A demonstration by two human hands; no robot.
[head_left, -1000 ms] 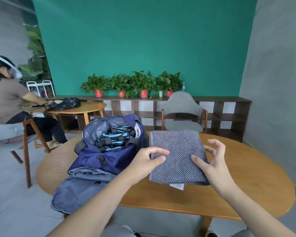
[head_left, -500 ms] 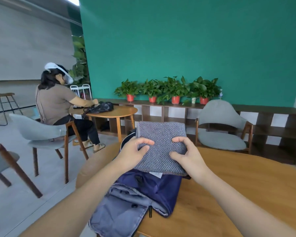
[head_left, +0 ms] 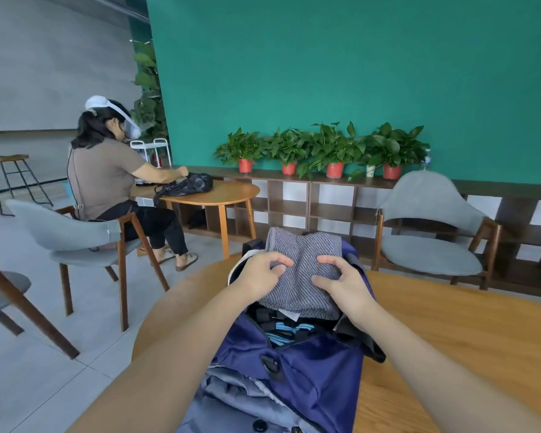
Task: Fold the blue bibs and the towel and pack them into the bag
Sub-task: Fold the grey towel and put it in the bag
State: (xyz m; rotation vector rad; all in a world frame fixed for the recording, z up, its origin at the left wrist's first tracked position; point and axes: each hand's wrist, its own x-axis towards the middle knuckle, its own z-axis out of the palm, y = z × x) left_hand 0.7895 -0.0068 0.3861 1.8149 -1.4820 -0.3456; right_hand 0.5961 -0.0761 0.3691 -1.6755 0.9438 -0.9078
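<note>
Both hands, the left and right, pinch the folded towel with curled fingers, holding it over the open bag on the bench, apparently to press it onto the bibs.

Towel atop bibs in bag (on table).
</note>
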